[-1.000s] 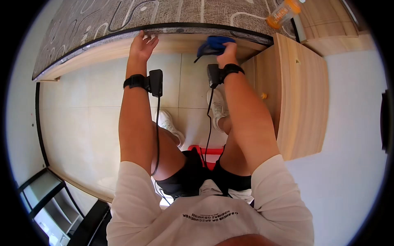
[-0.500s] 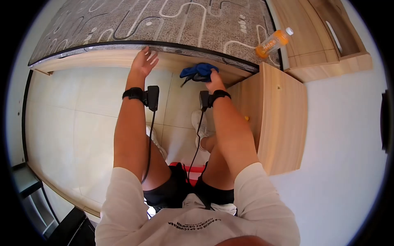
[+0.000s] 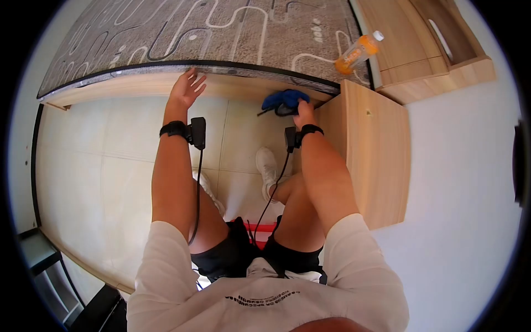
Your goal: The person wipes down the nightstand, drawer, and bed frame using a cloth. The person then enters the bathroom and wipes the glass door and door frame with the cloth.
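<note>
My right hand (image 3: pixel 305 113) is closed on a crumpled blue and black fabric item (image 3: pixel 281 100), whose exact kind I cannot make out. A thin dark strap or cord trails from its left side. The item hangs above the floor, in front of the bed's wooden side rail (image 3: pixel 243 86) and close to the wooden cabinet (image 3: pixel 379 149). My left hand (image 3: pixel 187 90) holds nothing, its fingers apart, near the edge of the patterned mattress (image 3: pixel 232 33). Each wrist wears a black strap with a small box and a cable.
An orange drink bottle (image 3: pixel 358 53) lies on the mattress corner, beside wooden furniture with a drawer (image 3: pixel 442 39). The pale tiled floor (image 3: pixel 99 144) stretches between the bed and my legs. A red and white seat (image 3: pixel 260 235) is under me. Dark shelving (image 3: pixel 52 271) stands at lower left.
My right hand has moved right with the blue and black fabric item, nearer the cabinet. My left hand has barely moved. The whole view has shifted slightly.
</note>
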A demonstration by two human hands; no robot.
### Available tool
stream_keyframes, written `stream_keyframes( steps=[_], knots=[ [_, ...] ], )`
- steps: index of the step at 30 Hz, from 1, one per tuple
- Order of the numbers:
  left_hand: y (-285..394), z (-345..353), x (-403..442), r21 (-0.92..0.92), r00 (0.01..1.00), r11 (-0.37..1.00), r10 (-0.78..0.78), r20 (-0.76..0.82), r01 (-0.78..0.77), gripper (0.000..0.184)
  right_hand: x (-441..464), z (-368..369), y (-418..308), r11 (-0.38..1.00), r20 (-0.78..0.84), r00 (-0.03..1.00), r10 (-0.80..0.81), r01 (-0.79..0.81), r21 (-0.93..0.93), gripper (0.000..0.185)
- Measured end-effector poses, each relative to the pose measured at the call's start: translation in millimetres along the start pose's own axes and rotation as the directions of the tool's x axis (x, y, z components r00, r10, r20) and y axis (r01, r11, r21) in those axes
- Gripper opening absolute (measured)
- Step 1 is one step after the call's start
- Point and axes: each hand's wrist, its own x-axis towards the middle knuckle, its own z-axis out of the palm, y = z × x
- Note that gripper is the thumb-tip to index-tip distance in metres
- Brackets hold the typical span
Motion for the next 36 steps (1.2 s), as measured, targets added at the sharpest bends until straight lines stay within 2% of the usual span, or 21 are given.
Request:
stream_keyframes(
  steps=[4, 7, 11, 12, 14, 16, 17, 19, 21, 23, 25, 26, 27, 29, 30, 31, 32, 33, 34, 35, 36],
  knots=[
    [-6.8, 0.2, 12.0, 0.024, 1.000, 1.000, 0.012, -0.013, -0.012, 0.055, 7.4, -20.2, -13.7, 0.930, 0.033, 0.999, -0.034, 0.044, -0.364, 0.055],
    [-14.4, 7.3, 11.8, 0.024, 0.998, 0.998, 0.061, -0.007, -0.061, 0.056, -26.2, -14.4, -29.0, 0.894, 0.044, 0.993, -0.111, 0.119, -0.431, 0.046],
    [-44.9, 34.3, 30.3, -0.037, 0.955, 0.994, 0.089, -0.282, -0.104, 0.039, -20.0, -5.5, -40.4, 0.837, 0.151, 0.971, -0.183, 0.235, -0.495, 0.041],
    [-63.9, 42.0, 34.7, -0.047, 0.975, 0.998, 0.019, -0.223, -0.030, 0.033, -10.2, -2.4, -37.0, 0.768, 0.140, 0.956, -0.258, 0.290, -0.570, 0.039],
    [-106.0, 69.3, 19.5, 0.081, 0.998, 0.995, -0.064, 0.012, 0.063, 0.064, -7.6, -0.3, -25.6, 0.695, 0.126, 0.937, -0.324, 0.327, -0.640, 0.038],
    [-113.6, 106.4, -19.1, 0.373, 0.965, 0.917, -0.209, 0.157, 0.138, 0.075, -7.4, 6.0, -22.6, 0.465, 0.111, 0.904, -0.413, 0.314, -0.828, 0.040],
    [-123.8, 116.2, -24.1, 0.376, 0.964, 0.917, -0.207, 0.166, 0.132, 0.075, 4.0, 4.0, -13.0, 0.467, 0.107, 0.901, -0.421, 0.316, -0.826, 0.040],
    [-138.6, 127.5, -24.7, 0.525, 0.939, 0.811, -0.337, 0.060, 0.257, 0.084, 37.9, 3.4, 9.7, 0.297, 0.118, 0.878, -0.464, 0.280, -0.913, 0.043],
    [-137.2, 130.4, -25.5, 0.605, 0.927, 0.753, -0.370, 0.064, 0.259, 0.088, 24.9, 17.5, 1.7, 0.294, 0.073, 0.920, -0.385, 0.197, -0.935, 0.044],
    [-140.3, 133.1, -35.8, 0.686, 0.902, 0.672, -0.429, 0.052, 0.280, 0.092, 10.0, 15.2, 0.4, 0.645, 0.385, 0.890, -0.242, 0.444, -0.622, 0.043],
    [-122.7, 152.2, -64.4, 0.673, 0.879, 0.673, -0.472, 0.070, 0.308, 0.096, -25.1, 30.1, -28.7, 0.851, 0.496, 0.867, 0.045, 0.227, -0.473, 0.040],
    [-111.6, 160.2, -81.9, 0.516, 0.841, 0.787, -0.500, 0.209, 0.339, 0.093, -36.4, 33.2, -40.6, 0.848, 0.488, 0.872, 0.046, 0.224, -0.480, 0.040],
    [-117.8, 156.1, -75.2, 0.511, 0.836, 0.786, -0.507, 0.210, 0.348, 0.093, -44.2, 32.9, -46.0, 0.911, 0.502, 0.862, 0.071, 0.150, -0.385, 0.037],
    [-131.5, 143.4, -38.7, 0.321, 0.914, 0.947, -0.155, 0.376, 0.028, 0.079, -52.3, 29.3, -54.2, 0.955, 0.520, 0.849, 0.091, 0.074, -0.288, 0.035],
    [-138.0, 143.0, -31.9, 0.279, 0.988, 0.958, 0.029, 0.153, -0.072, 0.052, -51.0, 21.6, -57.8, 0.951, 0.562, 0.819, 0.116, 0.071, -0.300, 0.033],
    [-137.0, 133.4, -23.3, 0.275, 0.990, 0.960, 0.023, 0.140, -0.062, 0.052, -50.6, 13.1, -58.0, 0.946, 0.599, 0.786, 0.150, 0.062, -0.318, 0.031],
    [-121.3, 127.5, -24.3, 0.482, 0.965, 0.836, 0.234, 0.123, -0.264, 0.053, -38.2, 2.8, -51.5, 0.944, 0.598, 0.785, 0.163, 0.052, -0.326, 0.031],
    [-104.2, 126.4, -29.6, 0.662, 0.891, 0.624, 0.427, 0.157, -0.415, 0.054, -14.0, -10.3, -40.5, 0.916, 0.400, 0.905, 0.143, 0.033, -0.401, 0.029],
    [-85.0, 132.9, -48.4, 0.688, 0.843, 0.581, 0.530, 0.087, -0.436, 0.054, 2.3, -18.8, -33.5, 0.883, 0.183, 0.977, 0.106, -0.008, -0.470, 0.026],
    [-67.9, 139.5, -64.7, 0.716, 0.775, 0.530, 0.631, 0.024, -0.454, 0.054, 8.7, -20.6, -34.7, 0.881, 0.186, 0.976, 0.117, -0.015, -0.474, 0.026],
    [-56.7, 130.3, -54.9, 0.730, 0.609, 0.378, 0.790, 0.066, -0.569, 0.054, 14.0, -21.0, -35.1, 0.856, 0.172, 0.984, 0.045, 0.051, -0.515, 0.023]
  ],
)
